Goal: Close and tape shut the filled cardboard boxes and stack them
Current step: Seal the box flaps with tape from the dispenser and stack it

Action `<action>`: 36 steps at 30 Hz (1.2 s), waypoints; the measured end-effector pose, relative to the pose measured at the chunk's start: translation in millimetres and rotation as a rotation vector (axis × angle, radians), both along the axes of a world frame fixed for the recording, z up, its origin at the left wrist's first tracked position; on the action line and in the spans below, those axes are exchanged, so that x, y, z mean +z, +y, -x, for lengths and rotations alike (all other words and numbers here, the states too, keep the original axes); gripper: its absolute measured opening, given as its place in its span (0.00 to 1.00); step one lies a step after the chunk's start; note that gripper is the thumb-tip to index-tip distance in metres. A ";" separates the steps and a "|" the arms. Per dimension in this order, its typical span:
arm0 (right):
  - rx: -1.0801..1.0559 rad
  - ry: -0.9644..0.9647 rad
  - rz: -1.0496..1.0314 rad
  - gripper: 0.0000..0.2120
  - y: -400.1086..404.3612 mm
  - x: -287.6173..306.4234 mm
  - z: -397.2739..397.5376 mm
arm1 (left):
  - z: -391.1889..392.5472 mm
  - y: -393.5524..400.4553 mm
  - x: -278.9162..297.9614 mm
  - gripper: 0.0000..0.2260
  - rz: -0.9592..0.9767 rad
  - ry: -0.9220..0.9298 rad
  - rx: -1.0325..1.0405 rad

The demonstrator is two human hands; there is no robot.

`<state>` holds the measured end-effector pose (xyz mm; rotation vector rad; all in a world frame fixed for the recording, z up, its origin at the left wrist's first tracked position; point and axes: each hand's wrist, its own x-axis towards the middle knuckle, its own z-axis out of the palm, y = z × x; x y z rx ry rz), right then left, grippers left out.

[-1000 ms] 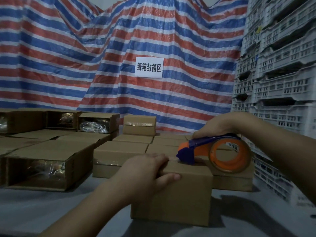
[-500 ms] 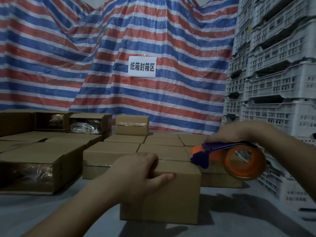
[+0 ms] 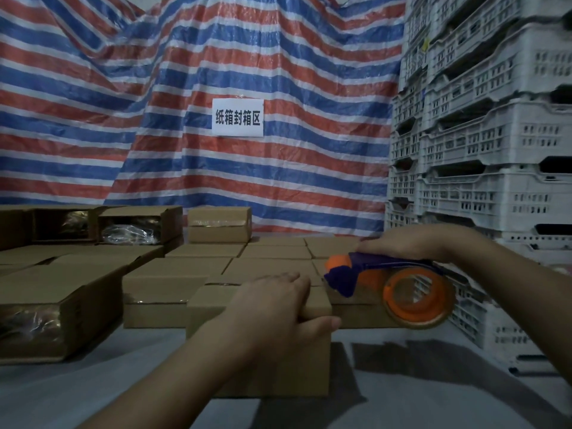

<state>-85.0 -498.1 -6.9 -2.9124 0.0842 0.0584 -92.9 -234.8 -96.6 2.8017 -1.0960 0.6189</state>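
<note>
Two hands work on one small cardboard box (image 3: 309, 360) at the front of the grey surface (image 3: 93, 394). L hand (image 3: 275, 314) lies on top of the box w/ fingers curled over the far edge & thumb (image 3: 322, 322) pressed on the near side, so its grip is wrapped round the box. R hand (image 3: 405, 244) is up & just right of the box, its grip curled round the purple handle of the tape gun (image 3: 387, 284). An orange roll (image 3: 416, 297) hangs under the handle. The gun's front end is just off the box's top right corner; can't tell if they touch. Behind sit rows of shut boxes (image 3: 198, 267), one more box (image 3: 219, 224) on top at the back. Left, open boxes (image 3: 136, 224) show plastic bags inside. Far back hangs a striped tarp (image 3: 278, 51) w/ a white sign (image 3: 237, 117). White crates (image 3: 495, 134) are stacked on the right.
</note>
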 end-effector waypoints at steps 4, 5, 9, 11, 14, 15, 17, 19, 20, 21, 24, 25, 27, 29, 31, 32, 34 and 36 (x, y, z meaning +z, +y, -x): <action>-0.111 -0.012 0.085 0.37 -18.0 26.6 23.3 | -1.9 1.3 -3.1 0.38 0.023 -0.023 -0.023; -0.117 -0.020 0.148 0.35 -16.7 29.4 27.8 | -2.4 1.7 -3.7 0.39 0.025 -0.027 -0.029; -0.049 -0.035 0.429 0.25 27.4 18.9 29.1 | -1.3 1.4 -3.2 0.39 0.031 -0.013 -0.060; -0.009 -0.018 0.689 0.20 54.8 2.2 28.8 | 0.1 1.0 -2.6 0.38 0.023 -0.018 -0.063; 0.081 -0.050 1.062 0.16 66.2 -32.0 28.7 | 2.1 1.6 -3.1 0.36 0.022 -0.022 -0.053; 0.095 -0.086 1.029 0.17 59.9 -42.3 29.7 | 1.9 1.2 -3.6 0.36 0.021 -0.024 -0.056; 0.053 -0.204 0.954 0.21 45.5 -54.0 34.9 | 1.2 1.0 -4.4 0.35 0.019 -0.038 -0.059; -0.005 -0.323 0.929 0.25 32.6 -62.4 38.2 | -0.1 0.8 -4.5 0.34 0.019 -0.031 -0.067; -0.030 -0.381 0.919 0.26 28.8 -67.6 40.7 | -0.4 0.6 -5.2 0.34 0.021 -0.026 -0.071; -0.043 -0.446 0.898 0.27 26.1 -74.9 41.6 | -0.6 1.3 -5.3 0.33 0.025 -0.030 -0.077; -0.109 -0.603 0.794 0.30 22.6 -102.9 47.5 | 0.9 2.5 -5.5 0.30 0.029 -0.052 -0.118; -0.137 -0.631 0.752 0.31 21.9 -110.1 50.5 | 1.2 1.8 -5.4 0.30 0.031 -0.058 -0.130; -0.193 -0.658 0.667 0.31 20.4 -121.5 55.3 | 0.8 0.2 -4.5 0.29 0.033 -0.061 -0.140; -0.219 -0.657 0.624 0.30 19.3 -132.2 56.7 | -0.6 -0.9 -3.2 0.29 0.031 -0.053 -0.136; -0.232 -0.655 0.598 0.29 18.9 -142.2 56.7 | -1.4 -1.0 -3.3 0.29 0.026 -0.051 -0.128; -0.236 -0.656 0.592 0.29 18.7 -146.2 56.7 | -1.1 -0.9 -3.4 0.30 0.024 -0.060 -0.126; -0.250 -0.649 0.581 0.30 17.6 -151.2 56.5 | -0.2 -0.4 -3.9 0.30 0.022 -0.075 -0.124; -0.270 -0.623 0.561 0.32 18.0 -149.5 57.0 | 0.3 -0.7 -4.4 0.30 0.031 -0.086 -0.127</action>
